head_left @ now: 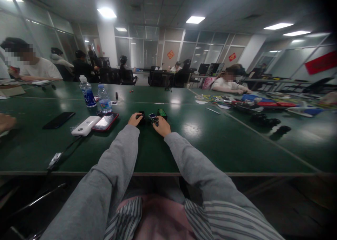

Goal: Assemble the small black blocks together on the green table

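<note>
A small dark device (pixel 152 117) is found held between the thumb and fingers of the right hand (pixel 162 127). A black block (pixel 142 117) is touched by the curled fingers of the left hand (pixel 134 119); whether it is gripped cannot be told. Just beyond the right hand, a dark box (pixel 162 112) with a green patterned top is noted; no wording on it can be read. To the left of the left hand, pale marks are seen on a white power bank (pixel 86 126), touching a red-edged phone (pixel 105 122); beyond these, two labelled bottles, one larger (pixel 88 94) and one smaller (pixel 104 101), are stood upright, their lettering illegible. Farther left, a black phone (pixel 59 120) is laid flat. Well to the right of the right hand, black objects (pixel 264 120) and tangled cables (pixel 210 98) are spread on the green table (pixel 152 152). Both forearms, in grey sleeves (pixel 123 145), are extended forward and angled inward, with the hands held near each other, low over the tabletop.
</note>
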Tool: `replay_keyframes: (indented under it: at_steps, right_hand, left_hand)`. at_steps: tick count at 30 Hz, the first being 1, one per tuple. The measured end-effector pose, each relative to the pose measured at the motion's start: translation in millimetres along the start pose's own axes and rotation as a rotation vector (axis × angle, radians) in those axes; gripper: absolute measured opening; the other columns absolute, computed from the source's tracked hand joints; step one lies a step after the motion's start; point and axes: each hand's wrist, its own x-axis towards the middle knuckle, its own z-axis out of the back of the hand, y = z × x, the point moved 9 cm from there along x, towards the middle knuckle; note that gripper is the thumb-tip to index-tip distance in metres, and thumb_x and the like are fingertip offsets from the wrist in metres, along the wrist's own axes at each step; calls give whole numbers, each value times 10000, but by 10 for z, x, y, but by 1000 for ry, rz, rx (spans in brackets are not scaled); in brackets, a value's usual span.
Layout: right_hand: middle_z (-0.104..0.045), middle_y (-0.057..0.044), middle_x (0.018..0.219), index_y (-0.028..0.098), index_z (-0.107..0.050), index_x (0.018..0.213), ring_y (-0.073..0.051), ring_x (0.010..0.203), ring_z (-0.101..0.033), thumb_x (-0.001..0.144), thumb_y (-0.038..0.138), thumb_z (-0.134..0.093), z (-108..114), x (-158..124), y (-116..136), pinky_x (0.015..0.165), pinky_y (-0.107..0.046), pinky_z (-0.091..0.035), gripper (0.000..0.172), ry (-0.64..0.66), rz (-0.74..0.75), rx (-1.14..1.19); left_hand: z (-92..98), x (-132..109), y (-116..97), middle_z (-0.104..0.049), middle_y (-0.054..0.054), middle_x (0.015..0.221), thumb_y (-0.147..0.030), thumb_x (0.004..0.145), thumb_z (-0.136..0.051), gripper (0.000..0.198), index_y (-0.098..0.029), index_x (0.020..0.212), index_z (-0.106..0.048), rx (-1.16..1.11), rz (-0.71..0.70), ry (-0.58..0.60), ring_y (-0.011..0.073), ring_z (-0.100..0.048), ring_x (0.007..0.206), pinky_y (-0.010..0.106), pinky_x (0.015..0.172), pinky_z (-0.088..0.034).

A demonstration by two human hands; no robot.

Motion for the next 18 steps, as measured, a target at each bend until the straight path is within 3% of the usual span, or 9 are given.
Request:
replay_keyframes:
  at_steps: [7,14,18]
  right_hand:
    - [-479,-156,1221,125,-300,1333,-238,1159,-453,823,402,-509,15,4,71,954,-382,-398,617,-2,40,15]
    - [-516,-126,1197,163,-364,1308,-207,1084,-525,832,292,-496,8,-73,51,911,-354,-437,511,77,22,83]
    - [-555,-98,1179,183,-417,1271,-202,1059,-555,772,275,-565,236,-352,-31,897,-352,-454,528,160,93,137]
  left_hand:
    - [20,-55,-131,-642,50,1032,-296,747,-637,218,-206,945,-655,-20,-16,-5,192,-561,1040,363,985,-385]
    - [28,-78,-136,-634,49,1041,-290,760,-623,217,-213,961,-650,-26,3,11,192,-556,1042,357,972,-394]
    - [38,-64,-91,-623,54,1065,-294,765,-619,226,-212,974,-648,-21,19,8,194,-553,1042,362,968,-395]
